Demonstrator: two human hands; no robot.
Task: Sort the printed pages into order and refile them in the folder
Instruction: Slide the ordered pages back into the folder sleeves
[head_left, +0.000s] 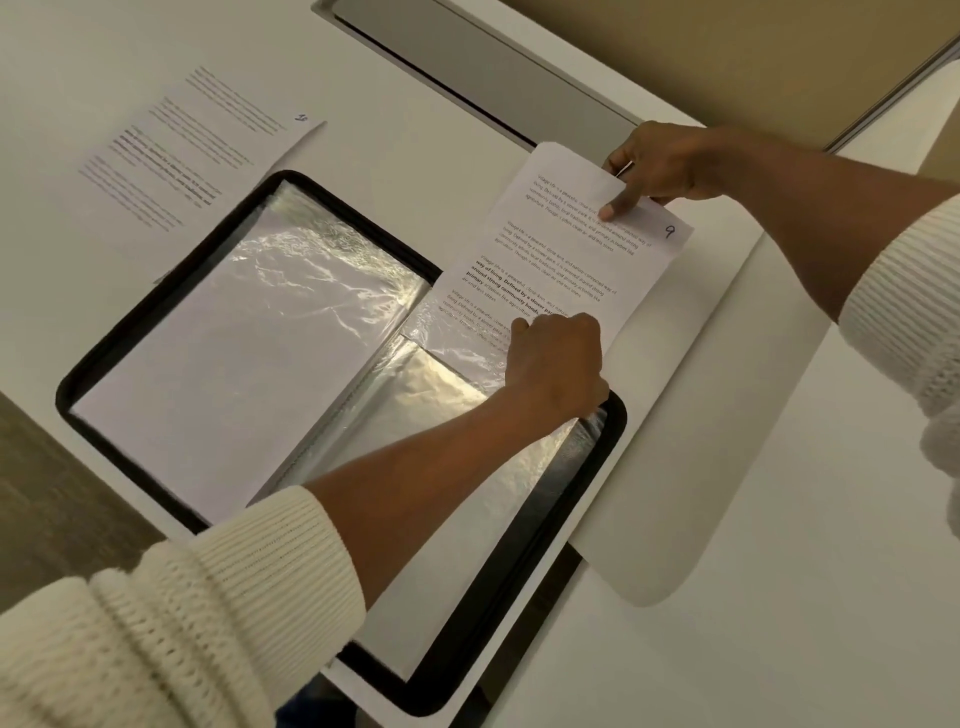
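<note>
Nearest me, my left hand (558, 364) pinches the sleeve (467, 338) mouth open on the folder (234, 208) while my right hand (657, 166) grips page 9 (571, 249) at its far edge; I'd feed it squarely, slowly, avoiding a buckle.

Glossy plastic sleeves (291, 291), matt paper page (566, 249)

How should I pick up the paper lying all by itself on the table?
Take the loose page by its far corner with the handwritten number, coming in from the folder's far side. That corner lies free on the table; the near edge sits against the black folder.
</note>
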